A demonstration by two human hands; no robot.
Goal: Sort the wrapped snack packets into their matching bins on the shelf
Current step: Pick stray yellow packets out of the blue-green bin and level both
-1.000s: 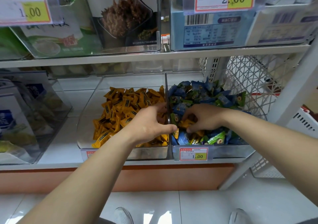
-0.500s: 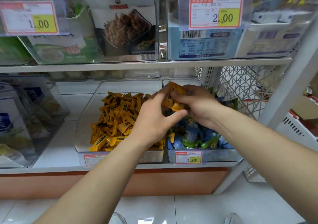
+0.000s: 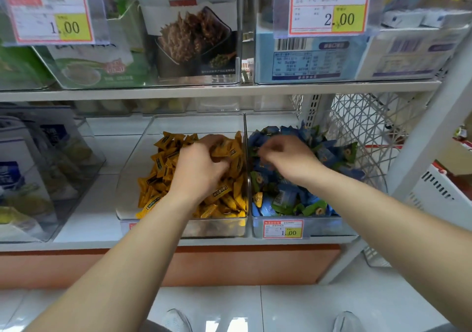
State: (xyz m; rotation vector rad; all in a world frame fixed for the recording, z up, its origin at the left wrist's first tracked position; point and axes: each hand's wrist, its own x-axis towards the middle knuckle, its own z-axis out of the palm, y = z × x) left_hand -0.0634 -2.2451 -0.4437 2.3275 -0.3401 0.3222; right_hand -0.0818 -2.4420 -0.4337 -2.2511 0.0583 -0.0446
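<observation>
Two clear bins stand side by side on the lower shelf. The left bin [image 3: 132,178] holds yellow packets [image 3: 163,178]; the right bin [image 3: 329,227] holds blue and green packets [image 3: 288,199], with one yellow packet [image 3: 258,199] near its front left. My left hand [image 3: 201,170] is over the yellow pile, its fingers curled around a few yellow packets at the top right of the pile. My right hand [image 3: 288,158] hovers low over the blue pile, blurred, fingers bent; whether it holds anything is unclear.
An upper shelf [image 3: 229,90] carries clear bins of boxed goods with price tags. A clear bin of bagged items [image 3: 38,178] sits at the left. A white wire basket [image 3: 362,132], a shelf post [image 3: 429,137] and a white crate [image 3: 439,193] are at the right.
Both hands lifted yellow packets out of the blue bin and met above the divider. Now my left hand is down in the yellow bin and my right hand is back over the blue one.
</observation>
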